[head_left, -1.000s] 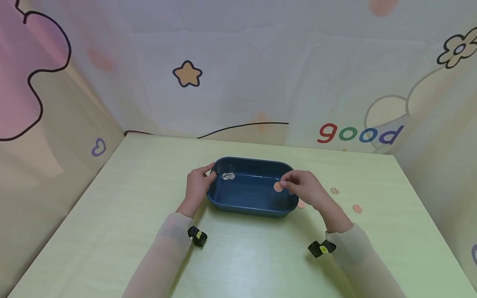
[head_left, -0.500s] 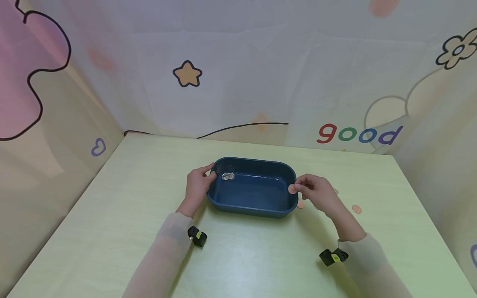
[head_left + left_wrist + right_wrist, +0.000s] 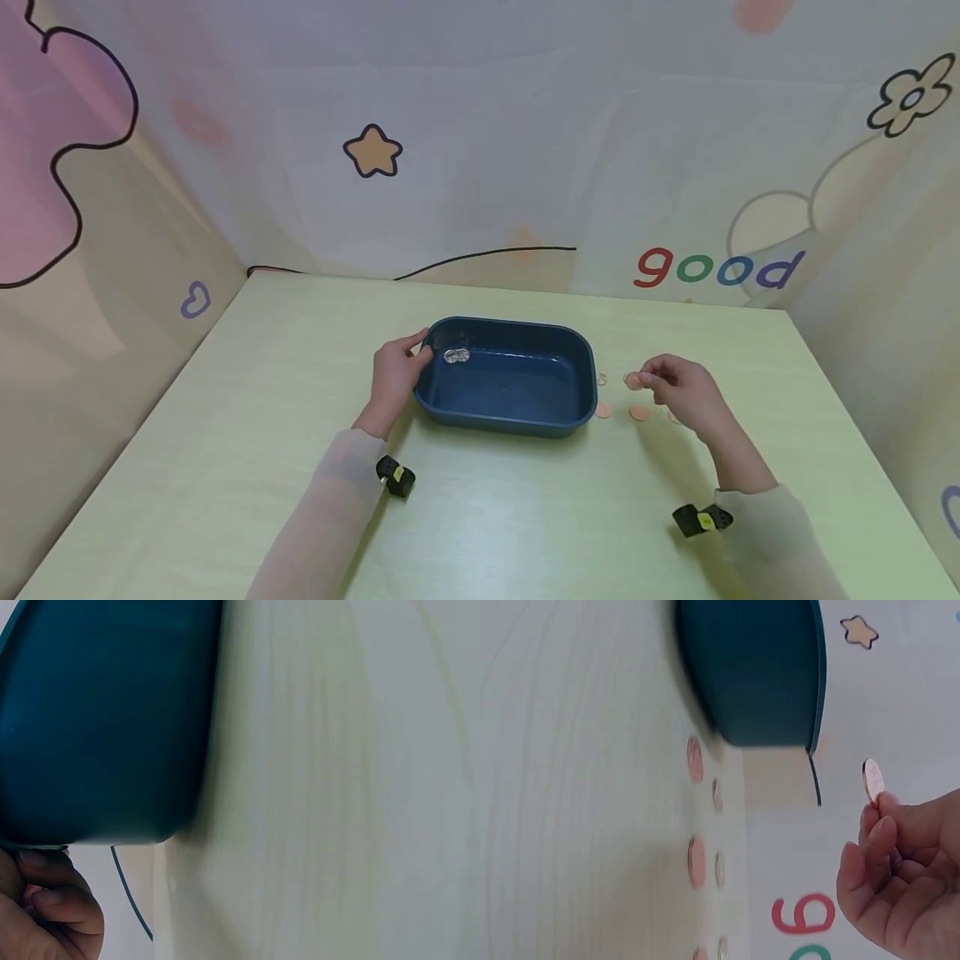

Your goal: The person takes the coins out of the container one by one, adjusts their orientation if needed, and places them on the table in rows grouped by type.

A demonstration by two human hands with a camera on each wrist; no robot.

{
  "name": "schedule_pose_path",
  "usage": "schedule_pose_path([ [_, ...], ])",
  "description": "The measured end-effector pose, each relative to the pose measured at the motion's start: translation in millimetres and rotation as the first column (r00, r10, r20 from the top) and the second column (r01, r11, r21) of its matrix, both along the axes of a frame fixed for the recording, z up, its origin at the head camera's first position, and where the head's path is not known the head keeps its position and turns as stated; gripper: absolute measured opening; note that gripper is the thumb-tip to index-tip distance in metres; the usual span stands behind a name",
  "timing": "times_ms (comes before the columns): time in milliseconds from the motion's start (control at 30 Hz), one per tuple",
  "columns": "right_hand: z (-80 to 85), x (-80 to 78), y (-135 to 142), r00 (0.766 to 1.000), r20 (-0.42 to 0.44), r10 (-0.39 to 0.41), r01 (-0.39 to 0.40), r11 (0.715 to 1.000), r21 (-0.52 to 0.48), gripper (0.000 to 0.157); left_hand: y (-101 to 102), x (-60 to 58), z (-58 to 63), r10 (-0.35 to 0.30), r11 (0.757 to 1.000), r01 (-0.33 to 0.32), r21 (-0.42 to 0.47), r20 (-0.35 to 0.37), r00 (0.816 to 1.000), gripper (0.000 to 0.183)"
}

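A dark blue oblong tub [image 3: 504, 421] stands on the table, with silver coins [image 3: 457, 356] lying inside near its left end. My left hand [image 3: 396, 372] grips the tub's left end, thumb at the rim; in the left wrist view its curled fingers [image 3: 71, 907] are against the tub's end wall. To the right of the tub, above the table, my right hand [image 3: 684, 392] pinches a copper-coloured coin [image 3: 873, 781] between thumb and fingertips. Below and beside that hand, copper coins [image 3: 697, 861] and silver coins [image 3: 720, 869] lie in two rows on the table.
The pale wood-grain table [image 3: 480, 517] reaches back to a printed cloth backdrop [image 3: 480, 167] with a star and the word "good". More cloth hangs along both sides. A small black device [image 3: 702, 520] is strapped to each wrist.
My right hand has moved right, from over the tub's right end to beyond it, with the copper-coloured coin still pinched. My left hand and the tub have stayed in place.
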State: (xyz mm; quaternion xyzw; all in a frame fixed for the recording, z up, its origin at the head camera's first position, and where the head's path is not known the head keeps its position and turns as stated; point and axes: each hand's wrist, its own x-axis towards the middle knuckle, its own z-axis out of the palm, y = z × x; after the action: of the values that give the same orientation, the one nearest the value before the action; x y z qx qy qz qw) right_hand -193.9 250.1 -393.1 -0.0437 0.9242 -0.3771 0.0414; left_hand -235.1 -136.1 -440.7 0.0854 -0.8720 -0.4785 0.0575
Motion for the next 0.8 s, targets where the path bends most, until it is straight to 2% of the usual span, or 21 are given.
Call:
schedule_pose_path([
  [333, -6.6, 0.4, 40.4, 0.997, -0.006, -0.075, 0.075, 0.993, 0.086, 0.025, -2.1, 1.1, -0.1, -0.011, 1.000, 0.011, -0.024, -0.027, 1.000, 0.043],
  [467, -9.7, -0.4, 54.3, 0.997, -0.016, -0.073, 0.074, 0.990, 0.121, 0.025, -2.0, 0.9, -0.3, -0.014, 0.999, 0.013, -0.031, -0.031, 0.999, 0.043],
  [800, -16.5, -8.0, 98.2, 0.995, 0.056, -0.081, 0.071, 0.983, 0.169, 0.028, -1.5, 0.2, 1.1, -0.008, 1.000, 0.007, -0.019, -0.021, 1.000, 0.043],
])
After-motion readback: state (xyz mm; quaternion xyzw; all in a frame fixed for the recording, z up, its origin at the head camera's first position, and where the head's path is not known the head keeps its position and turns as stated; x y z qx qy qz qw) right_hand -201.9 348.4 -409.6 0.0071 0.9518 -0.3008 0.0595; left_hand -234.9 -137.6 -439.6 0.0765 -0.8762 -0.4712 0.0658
